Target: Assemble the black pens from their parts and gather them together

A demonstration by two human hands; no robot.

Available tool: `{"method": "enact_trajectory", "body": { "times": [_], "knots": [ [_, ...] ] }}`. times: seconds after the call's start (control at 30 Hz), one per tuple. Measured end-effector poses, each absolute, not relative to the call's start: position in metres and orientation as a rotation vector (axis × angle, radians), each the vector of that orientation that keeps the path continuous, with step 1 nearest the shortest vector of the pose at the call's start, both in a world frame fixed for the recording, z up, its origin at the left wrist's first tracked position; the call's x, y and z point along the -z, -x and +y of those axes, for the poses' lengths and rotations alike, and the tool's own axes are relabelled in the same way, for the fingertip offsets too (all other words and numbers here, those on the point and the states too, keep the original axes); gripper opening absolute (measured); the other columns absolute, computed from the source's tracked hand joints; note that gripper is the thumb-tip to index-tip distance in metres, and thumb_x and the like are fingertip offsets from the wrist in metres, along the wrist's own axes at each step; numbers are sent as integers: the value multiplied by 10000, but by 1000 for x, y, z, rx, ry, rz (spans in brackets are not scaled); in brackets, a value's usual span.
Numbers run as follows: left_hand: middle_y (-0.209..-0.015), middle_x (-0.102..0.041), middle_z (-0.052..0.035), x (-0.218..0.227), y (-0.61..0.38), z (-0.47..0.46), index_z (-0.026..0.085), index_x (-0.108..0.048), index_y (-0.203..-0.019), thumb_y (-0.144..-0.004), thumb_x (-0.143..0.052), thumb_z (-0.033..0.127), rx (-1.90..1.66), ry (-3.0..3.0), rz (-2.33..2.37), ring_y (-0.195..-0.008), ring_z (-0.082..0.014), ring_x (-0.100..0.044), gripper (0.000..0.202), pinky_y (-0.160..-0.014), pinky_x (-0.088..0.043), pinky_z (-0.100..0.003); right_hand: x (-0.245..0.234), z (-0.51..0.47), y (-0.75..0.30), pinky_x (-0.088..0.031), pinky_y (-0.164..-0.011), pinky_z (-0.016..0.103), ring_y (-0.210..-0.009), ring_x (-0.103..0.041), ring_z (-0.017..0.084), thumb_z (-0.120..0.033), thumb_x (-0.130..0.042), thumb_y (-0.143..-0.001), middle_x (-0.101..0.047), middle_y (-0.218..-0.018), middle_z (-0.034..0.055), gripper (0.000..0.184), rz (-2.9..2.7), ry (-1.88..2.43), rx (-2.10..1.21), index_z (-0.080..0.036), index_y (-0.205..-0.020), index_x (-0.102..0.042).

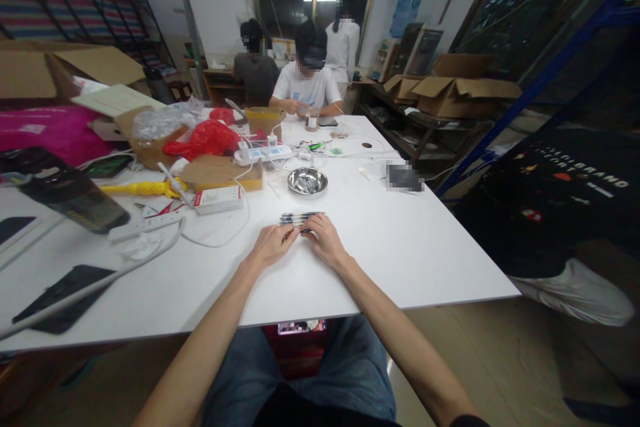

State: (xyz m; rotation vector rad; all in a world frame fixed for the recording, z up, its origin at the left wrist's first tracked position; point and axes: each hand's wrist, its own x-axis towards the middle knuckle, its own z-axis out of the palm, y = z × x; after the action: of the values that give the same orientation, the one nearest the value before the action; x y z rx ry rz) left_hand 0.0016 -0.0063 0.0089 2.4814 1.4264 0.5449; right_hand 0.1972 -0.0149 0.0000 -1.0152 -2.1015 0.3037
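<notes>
Several pens, dark with pale sections, lie side by side in a row on the white table just beyond my hands. My left hand is closed, its fingertips pinched at the near side of the row. Close beside it, my right hand curls over the right ends of the pens. Between the fingertips of both hands shows a thin dark pen, mostly covered by the fingers. A shiny round metal dish stands behind the pens, with small pieces in it that I cannot make out.
To the left are a white box, a cardboard tray, cables, a dark bottle and a black flat pad. A power strip and red bag lie farther back. Another person sits across the table.
</notes>
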Motion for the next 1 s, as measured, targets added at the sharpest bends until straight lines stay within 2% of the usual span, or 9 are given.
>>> {"method": "enact_trajectory", "body": {
  "times": [0.13,0.23,0.33,0.4,0.53,0.63,0.7,0.83,1.0],
  "knots": [
    [-918,-750,-20,-5,1,-7,252,-650,-1065,-993,-396,416,-614,-2440,1305,-821,-199,-693,311,-710,-452,-266,5,-19,-194,-473,-874,374,-961,-574,223,-161,-565,-941,-648,-1009,78,199,-2092,964,-396,-198,-1133,-604],
    [-1068,-743,-36,-2,-1,-8,266,-633,-1157,-1000,-387,363,-669,-2435,1237,-928,-207,-696,308,-787,-476,-281,7,-25,-193,-481,-939,417,-1061,-577,243,-163,-609,-903,-623,-1150,106,443,-2057,990,-430,-209,-1328,-494],
    [-981,-747,-29,-1,-3,-8,255,-651,-1078,-997,-406,348,-669,-2438,1213,-884,-199,-697,274,-769,-477,-271,-1,-37,-195,-431,-1047,476,-1260,-495,284,-206,-639,-888,-523,-1369,151,673,-2058,990,-403,-213,-1481,-321],
    [-920,-738,-23,-1,-4,-9,246,-651,-1013,-996,-414,355,-662,-2448,1215,-849,-196,-691,261,-744,-471,-265,-7,-54,-195,-402,-1079,499,-1329,-442,291,-208,-578,-924,-469,-1436,159,645,-2008,1000,-300,-221,-1501,-290],
    [-918,-730,-17,-3,-4,-10,252,-643,-1005,-1001,-404,378,-670,-2434,1233,-848,-190,-680,270,-740,-463,-262,9,-122,-183,-475,-917,473,-1101,-577,269,-117,-385,-964,-629,-1160,138,404,-1792,994,-23,-250,-1329,-499],
    [-900,-730,-16,-4,-4,-11,253,-651,-1007,-998,-407,370,-661,-2418,1249,-832,-188,-676,270,-749,-465,-265,60,-184,-164,-506,-721,366,-799,-613,224,-173,-467,-943,-664,-836,63,223,-2435,620,-177,-246,-1059,-642],
    [-896,-729,-17,-4,-4,-11,249,-652,-1004,-997,-407,371,-654,-2412,1256,-828,-189,-675,274,-748,-465,-267,103,-210,-154,-527,-759,349,-850,-629,228,-233,-541,-919,-695,-909,75,144,-2742,644,-347,-216,-965,-676],
    [-904,-729,-13,-6,-4,-12,247,-646,-983,-999,-407,366,-618,-2419,1252,-832,-187,-674,267,-736,-460,-264,170,-217,-157,-447,-1051,443,-1290,-506,333,-177,-570,-882,-577,-1393,125,211,-2845,1164,-533,-149,-1017,-730],
    [-882,-722,-10,-6,-4,-12,250,-635,-958,-1004,-398,366,-613,-2436,1255,-818,-190,-672,268,-721,-449,-266,185,-199,-176,-385,-1113,477,-1289,-535,313,-82,-519,-881,-625,-1335,166,372,-2630,1680,-708,-125,-1204,-699]
  ]
}}
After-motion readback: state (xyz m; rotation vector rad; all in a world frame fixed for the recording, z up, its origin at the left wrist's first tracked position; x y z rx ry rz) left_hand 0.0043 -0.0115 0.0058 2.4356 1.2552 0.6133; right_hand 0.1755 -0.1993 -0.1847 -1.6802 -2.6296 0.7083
